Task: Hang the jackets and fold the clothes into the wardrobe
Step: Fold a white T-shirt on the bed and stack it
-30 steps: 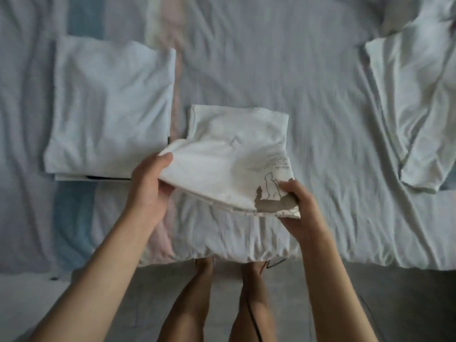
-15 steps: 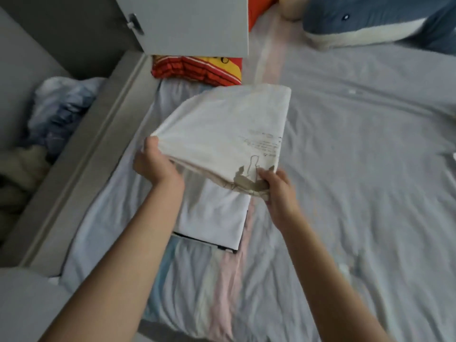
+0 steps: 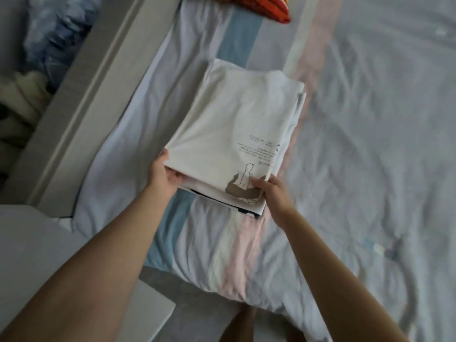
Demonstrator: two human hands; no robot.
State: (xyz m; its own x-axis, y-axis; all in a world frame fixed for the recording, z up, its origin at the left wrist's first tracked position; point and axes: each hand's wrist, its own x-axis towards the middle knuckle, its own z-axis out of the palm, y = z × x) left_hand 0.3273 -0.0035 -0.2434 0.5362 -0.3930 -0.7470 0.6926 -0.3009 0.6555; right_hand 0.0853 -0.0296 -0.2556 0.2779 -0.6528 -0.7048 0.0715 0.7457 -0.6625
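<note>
the folded white shirt (image 3: 234,124) with a brown print lies on top of another folded white garment (image 3: 212,193), on the striped sheet of the bed (image 3: 370,144). the left hand (image 3: 162,174) grasps its near left corner, fingers curled under the edge. the right hand (image 3: 271,193) pinches the near right corner, at the print. the grey wardrobe frame (image 3: 86,95) stands just beside the bed, at the left.

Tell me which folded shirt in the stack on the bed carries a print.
The top shirt, held by the left hand and right hand: a brown figure and small text mark its near corner. The garment beneath shows plain white.
</note>
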